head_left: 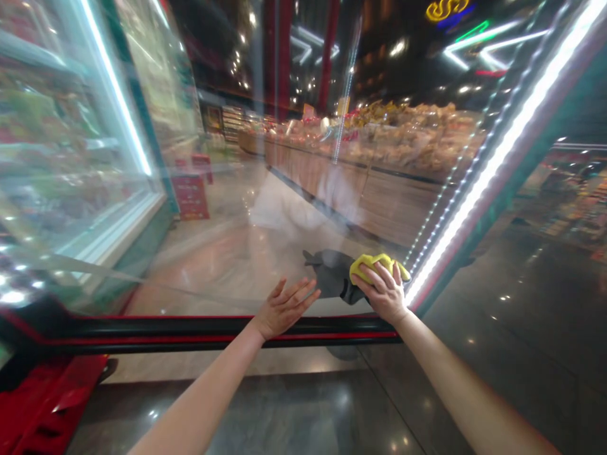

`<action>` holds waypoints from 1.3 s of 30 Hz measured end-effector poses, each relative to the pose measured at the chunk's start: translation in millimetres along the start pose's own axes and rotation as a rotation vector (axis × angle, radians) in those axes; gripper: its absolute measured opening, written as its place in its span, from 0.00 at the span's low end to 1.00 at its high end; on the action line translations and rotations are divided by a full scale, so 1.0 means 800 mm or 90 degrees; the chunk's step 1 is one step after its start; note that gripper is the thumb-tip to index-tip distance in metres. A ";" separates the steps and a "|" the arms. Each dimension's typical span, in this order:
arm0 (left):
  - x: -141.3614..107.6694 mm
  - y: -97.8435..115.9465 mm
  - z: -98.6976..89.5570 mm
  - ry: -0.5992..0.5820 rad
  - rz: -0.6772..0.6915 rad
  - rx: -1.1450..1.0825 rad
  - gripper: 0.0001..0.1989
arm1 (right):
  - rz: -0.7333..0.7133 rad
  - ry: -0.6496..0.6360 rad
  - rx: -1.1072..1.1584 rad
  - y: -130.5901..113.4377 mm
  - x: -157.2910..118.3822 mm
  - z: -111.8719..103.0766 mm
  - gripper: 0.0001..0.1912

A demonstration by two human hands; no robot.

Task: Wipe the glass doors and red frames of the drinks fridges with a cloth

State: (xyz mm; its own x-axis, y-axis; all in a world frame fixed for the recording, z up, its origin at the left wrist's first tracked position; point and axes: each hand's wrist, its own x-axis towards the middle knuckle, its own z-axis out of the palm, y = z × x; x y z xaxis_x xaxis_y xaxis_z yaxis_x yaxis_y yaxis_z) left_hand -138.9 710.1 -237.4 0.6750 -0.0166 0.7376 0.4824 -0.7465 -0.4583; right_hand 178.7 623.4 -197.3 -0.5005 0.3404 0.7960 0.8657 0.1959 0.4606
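A crumpled yellow cloth lies under my right hand, whose fingers press it against the glass pane at its lower right corner, beside the bright light strip. My left hand is spread with its fingers apart, at the bottom of the pane just above the black and red frame bar. Nothing is in it. Between the two hands a dark shape shows in the glass, which I cannot make out.
A white light strip slants up the right edge of the glass. At the left stands a lit glass cabinet. Red metal parts are at the lower left. Beyond the pane are red boxes and a long heaped display.
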 end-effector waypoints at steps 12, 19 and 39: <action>0.000 0.012 0.017 0.013 0.033 -0.029 0.25 | -0.288 -0.161 0.127 -0.022 -0.089 0.010 0.22; 0.022 0.027 0.026 0.010 0.034 -0.023 0.25 | 0.007 -0.095 -0.029 0.067 0.017 -0.050 0.25; 0.026 0.030 0.032 -0.006 0.027 -0.071 0.27 | -0.112 -0.124 -0.021 0.038 -0.054 -0.049 0.14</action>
State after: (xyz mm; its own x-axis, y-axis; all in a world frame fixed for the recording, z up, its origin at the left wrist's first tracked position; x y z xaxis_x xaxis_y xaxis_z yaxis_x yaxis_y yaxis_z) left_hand -99.0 708.5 -245.5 0.6990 -0.0439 0.7137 0.3884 -0.8148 -0.4305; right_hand 226.9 578.2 -202.5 -0.6309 0.4755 0.6130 0.7633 0.2389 0.6003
